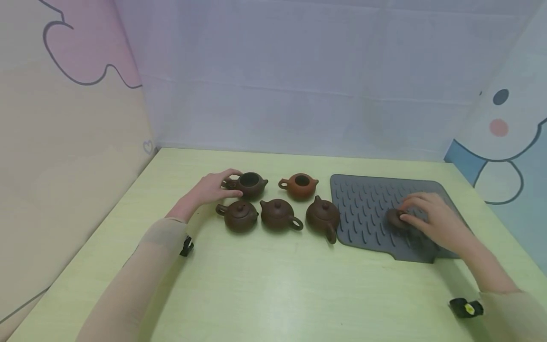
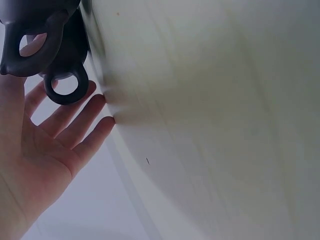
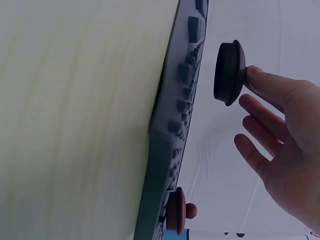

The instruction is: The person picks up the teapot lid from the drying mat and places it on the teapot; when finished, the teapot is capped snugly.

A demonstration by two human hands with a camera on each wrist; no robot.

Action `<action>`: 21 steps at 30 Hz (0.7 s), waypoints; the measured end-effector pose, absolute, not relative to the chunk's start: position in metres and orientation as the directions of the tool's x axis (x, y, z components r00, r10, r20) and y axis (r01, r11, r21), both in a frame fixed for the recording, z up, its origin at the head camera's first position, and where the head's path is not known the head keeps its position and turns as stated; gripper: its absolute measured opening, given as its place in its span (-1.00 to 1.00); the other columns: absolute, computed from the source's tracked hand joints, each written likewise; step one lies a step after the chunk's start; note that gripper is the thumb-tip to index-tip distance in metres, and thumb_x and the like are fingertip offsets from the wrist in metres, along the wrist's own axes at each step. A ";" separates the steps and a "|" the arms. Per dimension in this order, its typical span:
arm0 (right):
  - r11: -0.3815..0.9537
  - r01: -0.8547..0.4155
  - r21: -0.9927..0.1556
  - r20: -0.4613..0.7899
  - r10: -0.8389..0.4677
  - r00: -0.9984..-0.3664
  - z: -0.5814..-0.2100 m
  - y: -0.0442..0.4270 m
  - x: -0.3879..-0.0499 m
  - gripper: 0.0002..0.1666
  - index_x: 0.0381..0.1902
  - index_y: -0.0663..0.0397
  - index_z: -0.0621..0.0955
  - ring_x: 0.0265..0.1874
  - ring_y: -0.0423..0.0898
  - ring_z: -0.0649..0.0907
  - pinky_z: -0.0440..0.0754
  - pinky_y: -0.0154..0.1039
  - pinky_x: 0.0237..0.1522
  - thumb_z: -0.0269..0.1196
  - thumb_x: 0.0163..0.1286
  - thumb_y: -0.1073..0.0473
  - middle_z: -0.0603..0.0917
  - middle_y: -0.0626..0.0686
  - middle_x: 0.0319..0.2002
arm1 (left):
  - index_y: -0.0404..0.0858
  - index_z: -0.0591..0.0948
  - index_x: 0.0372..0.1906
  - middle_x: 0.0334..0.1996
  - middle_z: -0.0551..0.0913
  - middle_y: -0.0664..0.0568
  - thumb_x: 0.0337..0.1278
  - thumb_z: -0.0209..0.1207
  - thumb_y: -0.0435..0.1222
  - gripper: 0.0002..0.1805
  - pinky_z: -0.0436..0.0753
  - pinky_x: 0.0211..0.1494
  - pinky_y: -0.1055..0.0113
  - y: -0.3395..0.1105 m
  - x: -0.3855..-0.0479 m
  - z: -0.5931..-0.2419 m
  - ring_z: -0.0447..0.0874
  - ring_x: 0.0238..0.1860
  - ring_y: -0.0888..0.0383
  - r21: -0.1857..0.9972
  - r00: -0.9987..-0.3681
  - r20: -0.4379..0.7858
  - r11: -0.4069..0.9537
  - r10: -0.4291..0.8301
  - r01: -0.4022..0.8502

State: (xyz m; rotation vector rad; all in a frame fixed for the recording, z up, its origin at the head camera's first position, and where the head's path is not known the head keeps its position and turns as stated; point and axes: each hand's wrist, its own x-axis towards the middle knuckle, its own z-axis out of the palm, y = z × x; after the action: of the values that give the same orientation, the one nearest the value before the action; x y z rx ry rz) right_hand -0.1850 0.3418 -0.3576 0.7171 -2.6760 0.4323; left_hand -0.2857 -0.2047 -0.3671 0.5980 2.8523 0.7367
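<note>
My left hand [image 1: 213, 186] [image 2: 50, 150] has thumb and forefinger on either side of a dark lidless teapot [image 1: 252, 188], by its handle; the other fingers are extended. In the left wrist view its ring handle [image 2: 67, 97] shows before the fingers, and the fingertip contact is hidden. My right hand [image 1: 438, 221] [image 3: 295, 135] pinches the knob of a dark lid [image 1: 395, 221] [image 3: 230, 73] above the grey mat [image 1: 361, 206] [image 3: 182, 95], its other fingers loosely bent. Beside the lidless dark teapot stands a reddish lidless teapot [image 1: 301, 188].
Three lidded brown teapots [image 1: 240, 218] [image 1: 277, 217] [image 1: 321, 217] stand in a front row, the rightmost beside the mat's left edge. A reddish-brown lid [image 3: 175, 211] lies on the mat in the right wrist view. Fabric walls stand behind and beside the table [image 1: 256, 289].
</note>
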 end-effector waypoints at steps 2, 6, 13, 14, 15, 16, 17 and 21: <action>0.816 -0.540 -0.206 0.394 -0.436 -0.809 -0.355 0.334 -0.188 -0.74 -0.27 0.08 0.68 -0.04 0.14 0.53 0.36 0.12 0.03 0.45 0.06 0.38 0.69 0.17 -0.14 | 0.05 0.34 0.41 0.21 0.61 -0.21 0.17 0.29 0.09 -0.28 0.54 0.23 -0.16 -0.205 -0.286 -0.367 0.61 0.19 -0.22 0.490 -0.912 -0.031 0.801 0.410 0.344; 0.792 -0.577 -0.200 0.411 -0.466 -0.783 -0.349 0.316 -0.194 -0.74 -0.23 0.07 0.67 -0.08 0.10 0.56 0.42 0.11 0.00 0.43 0.10 0.36 0.69 0.13 -0.17 | 0.04 0.34 0.41 0.21 0.60 -0.22 0.17 0.29 0.09 -0.27 0.54 0.23 -0.16 -0.204 -0.286 -0.367 0.62 0.18 -0.23 0.490 -0.911 -0.027 0.800 0.411 0.346; 0.792 -0.577 -0.199 0.403 -0.471 -0.785 -0.337 0.282 -0.207 -0.79 -0.15 0.02 0.65 -0.12 0.06 0.63 0.58 0.06 -0.11 0.37 0.25 0.27 0.68 0.07 -0.17 | 0.05 0.34 0.41 0.21 0.61 -0.21 0.16 0.29 0.10 -0.27 0.55 0.22 -0.14 -0.204 -0.286 -0.367 0.64 0.15 -0.21 0.489 -0.914 -0.032 0.804 0.404 0.338; 0.791 -0.575 -0.209 0.398 -0.468 -0.789 -0.335 0.278 -0.208 -0.80 -0.14 0.02 0.65 -0.11 0.07 0.63 0.58 0.07 -0.10 0.36 0.26 0.27 0.68 0.07 -0.15 | 0.06 0.34 0.41 0.20 0.61 -0.21 0.16 0.29 0.10 -0.27 0.55 0.22 -0.14 -0.204 -0.285 -0.367 0.64 0.15 -0.21 0.490 -0.914 -0.033 0.804 0.404 0.337; 0.792 -0.569 -0.222 0.392 -0.462 -0.796 -0.333 0.273 -0.210 -0.80 -0.14 0.01 0.65 -0.10 0.07 0.63 0.59 0.07 -0.09 0.35 0.28 0.26 0.67 0.07 -0.14 | 0.06 0.34 0.41 0.20 0.61 -0.21 0.16 0.29 0.10 -0.27 0.55 0.22 -0.14 -0.204 -0.285 -0.367 0.65 0.15 -0.21 0.491 -0.915 -0.033 0.804 0.403 0.336; 0.791 -0.566 -0.234 0.388 -0.458 -0.800 -0.332 0.268 -0.212 -0.81 -0.13 0.01 0.65 -0.09 0.07 0.62 0.58 0.08 -0.08 0.35 0.29 0.25 0.67 0.08 -0.13 | 0.06 0.34 0.41 0.20 0.61 -0.21 0.16 0.28 0.10 -0.27 0.55 0.22 -0.14 -0.204 -0.285 -0.367 0.65 0.15 -0.21 0.491 -0.915 -0.034 0.804 0.403 0.336; 0.787 -0.564 -0.249 0.385 -0.454 -0.803 -0.330 0.263 -0.214 -0.82 -0.13 0.02 0.65 -0.07 0.09 0.62 0.58 0.10 -0.07 0.34 0.30 0.25 0.67 0.09 -0.12 | 0.06 0.34 0.41 0.21 0.61 -0.21 0.17 0.28 0.10 -0.27 0.55 0.22 -0.14 -0.204 -0.285 -0.367 0.65 0.15 -0.21 0.491 -0.915 -0.034 0.804 0.402 0.335; 0.771 -0.553 -0.316 0.366 -0.439 -0.821 -0.326 0.245 -0.223 -0.83 -0.11 0.03 0.65 -0.01 0.10 0.60 0.54 0.11 -0.01 0.31 0.34 0.20 0.66 0.11 -0.07 | 0.08 0.33 0.41 0.21 0.60 -0.20 0.17 0.28 0.10 -0.27 0.55 0.23 -0.14 -0.205 -0.286 -0.368 0.64 0.16 -0.20 0.488 -0.916 -0.032 0.806 0.399 0.334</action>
State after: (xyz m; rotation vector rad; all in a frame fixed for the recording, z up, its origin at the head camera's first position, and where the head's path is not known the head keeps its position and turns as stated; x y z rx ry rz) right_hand -0.2231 0.2447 -0.3256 0.7709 -2.6951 0.6046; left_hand -0.2855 -0.2046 -0.3683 0.5828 2.8576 0.7353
